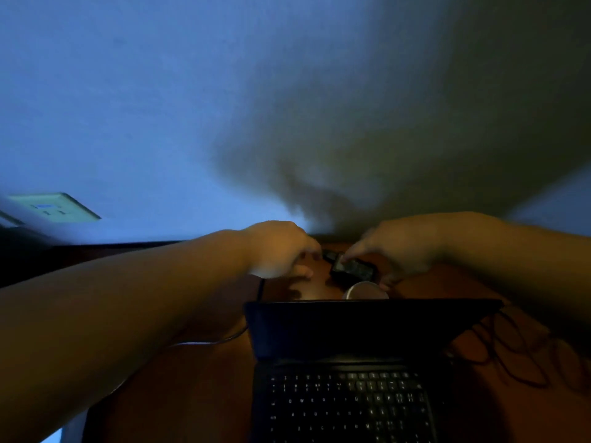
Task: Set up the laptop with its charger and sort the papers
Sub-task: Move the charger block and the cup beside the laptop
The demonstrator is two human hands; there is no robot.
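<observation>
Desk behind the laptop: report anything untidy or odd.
A black cable lies in a loose tangle on the desk right of the open laptop. Nothing looks spilled or damaged, though the picture is dim and blurred.

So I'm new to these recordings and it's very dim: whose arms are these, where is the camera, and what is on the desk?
There is no machine here. One camera worn on a person's head looks forward and down, so both bare arms reach away from you. The right hand grips a black rectangular charger brick behind the open black laptop. The left hand reaches towards the brick's end with curled fingers; blur hides whether it holds anything. A round pale object shows beside the brick, too unclear to name. Dark coiled cable lies on the brown wooden desk, right of the laptop. A white wall socket sits at the left.
</observation>
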